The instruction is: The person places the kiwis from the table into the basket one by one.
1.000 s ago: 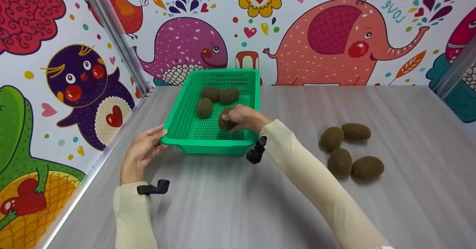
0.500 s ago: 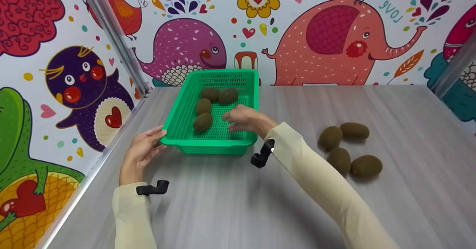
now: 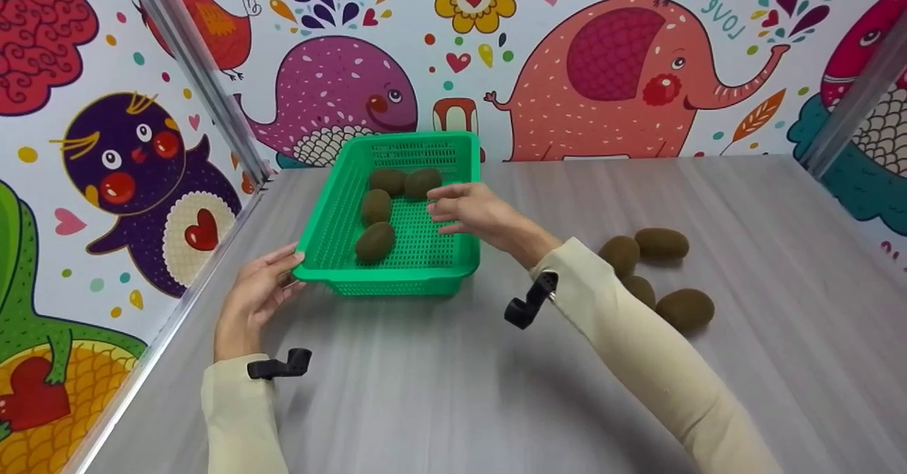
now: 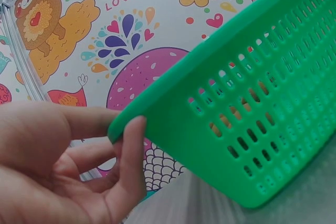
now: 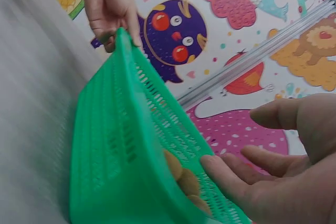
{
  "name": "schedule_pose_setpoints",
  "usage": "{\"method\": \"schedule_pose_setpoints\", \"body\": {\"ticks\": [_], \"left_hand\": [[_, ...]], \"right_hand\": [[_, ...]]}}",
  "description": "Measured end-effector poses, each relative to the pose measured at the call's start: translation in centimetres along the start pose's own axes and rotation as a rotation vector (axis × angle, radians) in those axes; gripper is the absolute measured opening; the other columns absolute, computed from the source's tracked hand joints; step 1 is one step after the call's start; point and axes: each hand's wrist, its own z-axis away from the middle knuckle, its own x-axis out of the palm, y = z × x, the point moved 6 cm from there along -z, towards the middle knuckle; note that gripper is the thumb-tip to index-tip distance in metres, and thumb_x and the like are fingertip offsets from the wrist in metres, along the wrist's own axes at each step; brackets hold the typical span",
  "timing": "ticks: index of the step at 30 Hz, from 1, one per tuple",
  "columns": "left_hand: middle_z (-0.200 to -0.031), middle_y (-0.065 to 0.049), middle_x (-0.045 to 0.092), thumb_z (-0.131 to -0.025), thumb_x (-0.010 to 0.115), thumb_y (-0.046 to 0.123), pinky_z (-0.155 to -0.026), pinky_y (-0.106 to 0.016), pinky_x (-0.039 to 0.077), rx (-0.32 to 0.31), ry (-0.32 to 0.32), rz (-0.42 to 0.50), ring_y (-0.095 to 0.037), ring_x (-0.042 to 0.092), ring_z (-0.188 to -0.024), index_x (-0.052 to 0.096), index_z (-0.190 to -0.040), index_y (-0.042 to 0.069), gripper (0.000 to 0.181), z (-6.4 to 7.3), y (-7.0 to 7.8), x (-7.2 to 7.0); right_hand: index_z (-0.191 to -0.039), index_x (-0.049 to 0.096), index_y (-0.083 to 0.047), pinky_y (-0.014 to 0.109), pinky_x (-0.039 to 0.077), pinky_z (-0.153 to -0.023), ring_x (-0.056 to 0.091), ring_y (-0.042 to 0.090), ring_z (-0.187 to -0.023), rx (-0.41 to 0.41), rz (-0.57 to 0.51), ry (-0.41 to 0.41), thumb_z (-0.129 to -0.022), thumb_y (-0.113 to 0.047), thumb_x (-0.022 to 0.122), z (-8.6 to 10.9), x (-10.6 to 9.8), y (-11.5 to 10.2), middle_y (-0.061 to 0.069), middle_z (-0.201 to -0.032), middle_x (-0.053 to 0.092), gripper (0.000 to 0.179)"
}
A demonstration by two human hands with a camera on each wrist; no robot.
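Kiwi (image 3: 641, 290), partly hidden, behind right sleeve (image 3: 648, 350)

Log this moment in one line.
left hand pinches green basket corner | right hand empty, over right rim | four kiwis in basket | four loose kiwis on table

White walls (image 3: 538, 42) bear cartoon animals (image 3: 131, 155) — 1 purple whale (image 3: 340, 81), 1 coral elephant (image 3: 609, 120) — behind a grey wood-grain tabletop (image 3: 411, 382).

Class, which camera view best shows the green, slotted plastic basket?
The head view: nearly the whole rim of the green, slotted plastic basket shows, along with its inside. The left wrist view shows one corner and the slotted outer side close up, cropped; the right wrist view shows it obliquely, cut off at the bottom.
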Motion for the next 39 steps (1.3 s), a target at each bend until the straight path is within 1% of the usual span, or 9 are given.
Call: {"method": "schedule_pose_setpoints", "body": {"ticks": [6,10,13,18,20,23,27,32,39], "left_hand": [[-0.091,0.012,0.07,-0.101,0.061,0.02,-0.074,-0.017,0.057,-0.002,-0.001,0.01,-0.002,0.065,-0.081,0.029,-0.156,0.002,0.067,0.2,0.0,0.0],[-0.091,0.012,0.07,-0.101,0.061,0.02,-0.074,-0.017,0.057,-0.002,-0.004,0.016,-0.002,0.065,-0.08,0.027,-0.157,0.001,0.068,0.1,0.0,-0.1],[-0.09,0.013,0.07,-0.101,0.06,0.02,-0.076,-0.017,0.057,-0.007,-0.005,0.01,-0.001,0.064,-0.08,0.026,-0.157,0.002,0.068,0.1,0.0,-0.1],[-0.091,0.014,0.069,-0.1,0.062,0.022,-0.077,-0.017,0.057,-0.014,0.009,-0.007,0.0,0.064,-0.08,0.027,-0.157,0.003,0.069,0.1,0.0,-0.2],[-0.092,0.014,0.07,-0.1,0.063,0.022,-0.078,-0.018,0.057,-0.015,0.012,-0.004,-0.001,0.064,-0.081,0.028,-0.157,0.003,0.069,0.1,0.0,-0.3],[-0.093,0.014,0.07,-0.099,0.064,0.023,-0.078,-0.018,0.057,-0.016,0.015,0.005,-0.001,0.065,-0.081,0.031,-0.156,0.004,0.069,0.1,0.0,-0.2],[-0.093,0.013,0.071,-0.099,0.065,0.023,-0.078,-0.018,0.057,-0.014,0.008,0.019,-0.002,0.065,-0.081,0.036,-0.154,0.006,0.065,0.1,-0.1,-0.2],[-0.094,0.013,0.071,-0.098,0.065,0.024,-0.079,-0.018,0.057,-0.014,0.008,0.013,-0.002,0.065,-0.083,0.038,-0.154,0.006,0.064,0.1,-0.1,-0.2],[-0.092,0.013,0.071,-0.099,0.064,0.022,-0.079,-0.018,0.057,-0.012,0.002,0.011,-0.002,0.065,-0.081,0.034,-0.155,0.004,0.066,0.0,-0.1,-0.1]], "right_hand": [[-0.141,0.055,-0.011,0.039,0.05,-0.108,0.058,0.022,-0.127,-0.077,0.064,0.06,-0.101,-0.023,0.061,2.2,-2.5,-1.0,0.007,-0.14,0.058,0.042],[-0.14,0.057,-0.011,0.038,0.051,-0.106,0.057,0.026,-0.131,-0.117,0.097,0.085,-0.1,-0.024,0.063,3.7,-4.0,-1.5,0.005,-0.141,0.058,0.043],[-0.14,0.057,-0.01,0.038,0.052,-0.104,0.056,0.029,-0.132,-0.152,0.109,0.098,-0.099,-0.023,0.064,4.7,-5.2,-1.8,0.007,-0.142,0.058,0.044],[-0.139,0.058,-0.012,0.038,0.053,-0.104,0.058,0.024,-0.129,-0.176,0.154,0.141,-0.098,-0.025,0.065,6.5,-7.2,-1.7,0.005,-0.142,0.059,0.044],[-0.138,0.059,-0.014,0.037,0.053,-0.103,0.059,0.023,-0.128,-0.171,0.176,0.168,-0.097,-0.027,0.066,7.1,-8.1,-1.5,0.004,-0.141,0.06,0.043],[-0.138,0.06,-0.014,0.035,0.054,-0.102,0.059,0.024,-0.128,-0.169,0.195,0.197,-0.097,-0.027,0.067,7.9,-9.2,-0.8,0.004,-0.141,0.06,0.043],[-0.138,0.06,-0.014,0.036,0.052,-0.105,0.059,0.026,-0.129,-0.148,0.224,0.222,-0.097,-0.029,0.067,8.9,-10.8,0.5,0.004,-0.142,0.059,0.044],[-0.139,0.059,-0.017,0.044,0.045,-0.112,0.06,0.024,-0.127,-0.114,0.251,0.259,-0.095,-0.036,0.069,10.3,-12.9,1.8,0.003,-0.143,0.058,0.048],[-0.141,0.055,-0.021,0.059,0.032,-0.118,0.054,0.031,-0.132,-0.044,0.242,0.316,-0.093,-0.043,0.069,12.3,-15.7,3.1,0.005,-0.148,0.052,0.055]]}}
